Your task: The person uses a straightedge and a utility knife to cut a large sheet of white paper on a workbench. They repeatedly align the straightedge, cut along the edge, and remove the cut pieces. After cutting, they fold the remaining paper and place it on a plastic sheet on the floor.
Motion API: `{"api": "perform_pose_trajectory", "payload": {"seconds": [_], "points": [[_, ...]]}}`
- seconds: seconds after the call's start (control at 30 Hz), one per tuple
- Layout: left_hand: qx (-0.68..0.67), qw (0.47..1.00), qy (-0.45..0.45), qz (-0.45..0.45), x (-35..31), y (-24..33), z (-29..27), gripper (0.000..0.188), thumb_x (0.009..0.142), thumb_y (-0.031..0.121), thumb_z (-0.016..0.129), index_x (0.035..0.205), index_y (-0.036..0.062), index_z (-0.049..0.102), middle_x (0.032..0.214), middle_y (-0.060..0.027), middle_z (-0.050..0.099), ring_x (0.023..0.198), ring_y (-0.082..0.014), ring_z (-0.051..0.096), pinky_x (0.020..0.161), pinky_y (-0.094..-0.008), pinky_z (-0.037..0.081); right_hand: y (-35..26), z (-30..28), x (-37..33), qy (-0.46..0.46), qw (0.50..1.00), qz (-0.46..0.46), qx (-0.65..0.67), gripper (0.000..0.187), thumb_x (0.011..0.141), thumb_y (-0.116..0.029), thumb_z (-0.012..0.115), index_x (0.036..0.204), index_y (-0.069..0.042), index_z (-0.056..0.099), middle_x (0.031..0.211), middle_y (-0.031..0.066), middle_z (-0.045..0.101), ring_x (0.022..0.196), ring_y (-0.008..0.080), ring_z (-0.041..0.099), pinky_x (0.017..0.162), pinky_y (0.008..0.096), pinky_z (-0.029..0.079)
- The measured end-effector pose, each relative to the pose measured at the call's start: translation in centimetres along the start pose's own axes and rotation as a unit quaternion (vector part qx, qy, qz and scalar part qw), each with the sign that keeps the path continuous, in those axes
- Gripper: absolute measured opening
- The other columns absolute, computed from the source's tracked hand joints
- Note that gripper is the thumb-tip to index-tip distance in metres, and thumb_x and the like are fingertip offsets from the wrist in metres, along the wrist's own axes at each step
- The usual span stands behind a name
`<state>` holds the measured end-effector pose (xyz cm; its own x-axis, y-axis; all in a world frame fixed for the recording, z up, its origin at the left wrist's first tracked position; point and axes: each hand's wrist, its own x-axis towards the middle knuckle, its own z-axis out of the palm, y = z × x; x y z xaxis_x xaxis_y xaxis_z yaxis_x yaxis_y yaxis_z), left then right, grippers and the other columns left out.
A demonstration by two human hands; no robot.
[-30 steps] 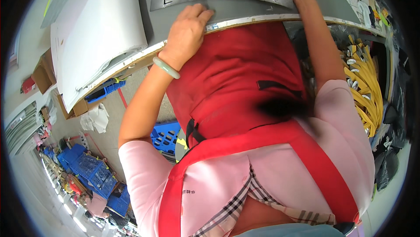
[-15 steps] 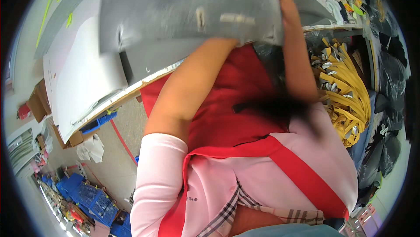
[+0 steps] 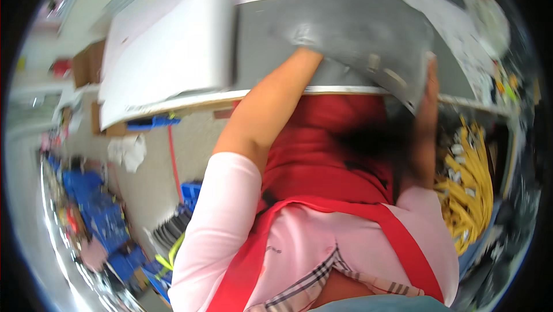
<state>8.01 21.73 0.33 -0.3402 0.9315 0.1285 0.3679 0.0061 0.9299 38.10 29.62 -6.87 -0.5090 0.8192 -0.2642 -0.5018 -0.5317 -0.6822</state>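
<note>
I have the grey sheet [image 3: 363, 30] lifted off the tabletop [image 3: 271, 53] at upper centre, right hand [image 3: 429, 82] grasping its edge, left hand hidden beneath so its grip I cannot tell, sheet not yet set down.

Your surface [image 3: 262, 35] has a dark grey top with a pale metal front edge. A large white sheet stack [image 3: 173, 53] lies on its left part, overhanging the edge. More white paper [image 3: 461, 30] covers its right end.
</note>
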Motion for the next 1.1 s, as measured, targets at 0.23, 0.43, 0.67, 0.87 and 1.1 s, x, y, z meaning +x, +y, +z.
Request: {"api": "perform_pose_trajectory", "payload": {"seconds": [0.23,0.43,0.67,0.87,1.1], "points": [[0.258,0.892,0.364,-0.066,-0.1,-2.3,-31.3,0.061,0.095,0.031,0.059,0.132,-0.0159,0.047,0.106,-0.0310,0.064,0.093,-0.0416,0.065,0.080,-0.0467,0.053,-0.9,-0.9,-0.2,0.050,0.996,-0.068,-0.038,0.054,0.100,-0.041,0.057,0.140,-0.004,0.049,0.136,0.0119,0.057,0.120,0.0261,0.056,0.105,0.0400,0.046],[0.044,0.819,0.570,-0.051,-19.1,-9.7,-53.3,0.041,0.083,0.007,0.075,0.100,-0.0098,0.041,0.070,-0.0109,0.059,0.050,-0.0157,0.055,0.039,-0.0338,0.044,-0.1,-0.6,1.4,0.059,0.991,-0.053,-0.111,0.051,0.101,-0.037,0.057,0.139,-0.004,0.050,0.132,0.0089,0.058,0.118,0.0214,0.057,0.102,0.0357,0.048],[0.069,0.793,0.543,-0.267,-26.1,-15.7,-49.0,0.073,0.090,0.026,0.069,0.144,-0.0083,0.033,0.084,-0.0164,0.063,0.053,-0.0233,0.058,0.044,-0.0362,0.045,-1.8,0.2,2.1,0.100,0.957,-0.073,-0.261,0.055,0.102,-0.032,0.057,0.145,-0.002,0.044,0.140,0.0110,0.053,0.126,0.0216,0.052,0.109,0.0339,0.042],[0.306,0.766,0.535,-0.183,-26.5,-11.5,-47.7,0.067,0.093,0.026,0.069,0.142,-0.0076,0.038,0.107,-0.0208,0.068,0.091,-0.0225,0.065,0.080,-0.0330,0.051,-0.1,9.4,5.0,-0.011,0.900,-0.042,-0.434,0.046,0.094,-0.030,0.066,0.129,0.000,0.060,0.128,0.0080,0.062,0.119,0.0164,0.055,0.102,0.0283,0.040],[0.227,0.965,0.125,0.039,-18.6,0.7,-23.0,0.015,0.093,0.012,0.068,0.103,0.0016,0.072,0.083,-0.0030,0.067,0.072,-0.0096,0.058,0.066,-0.0232,0.048,-1.4,9.7,9.3,0.000,0.738,-0.059,-0.672,0.027,0.091,-0.027,0.069,0.104,-0.003,0.069,0.092,0.0029,0.066,0.084,0.0128,0.058,0.076,0.0283,0.045]]}}
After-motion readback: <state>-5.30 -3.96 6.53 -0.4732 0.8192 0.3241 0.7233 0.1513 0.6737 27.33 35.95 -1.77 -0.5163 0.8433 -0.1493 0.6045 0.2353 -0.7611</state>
